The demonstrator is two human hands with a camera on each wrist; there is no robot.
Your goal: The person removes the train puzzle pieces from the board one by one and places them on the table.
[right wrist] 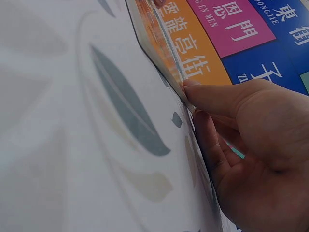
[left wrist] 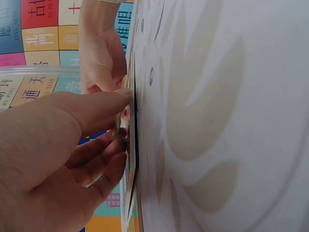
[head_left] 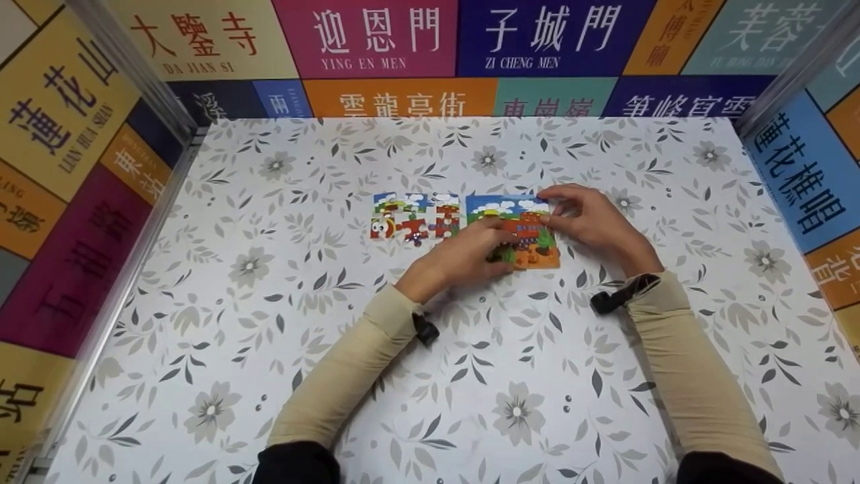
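A small picture puzzle board (head_left: 537, 259) lies on the table, showing blue sky, a red train and orange ground. Reaching over its left half, my left hand (head_left: 470, 252) hides part of the picture. In the left wrist view, the thumb and fingers of that hand pinch a thin puzzle piece (left wrist: 117, 124) right at the board's surface. My right hand (head_left: 591, 218) grips the board's right edge near the upper corner, its thumb and forefinger at the rim in the right wrist view. Left of the board, several jigsaw pieces (head_left: 410, 225) with a similar train scene lie grouped.
The table (head_left: 235, 336) has a white cloth with grey flowers and leaves. Upright panels (head_left: 376, 40) with coloured Chinese lettering stand along the back and both sides. Black wrist camera mounts (head_left: 608, 302) sit at the sleeve cuffs.
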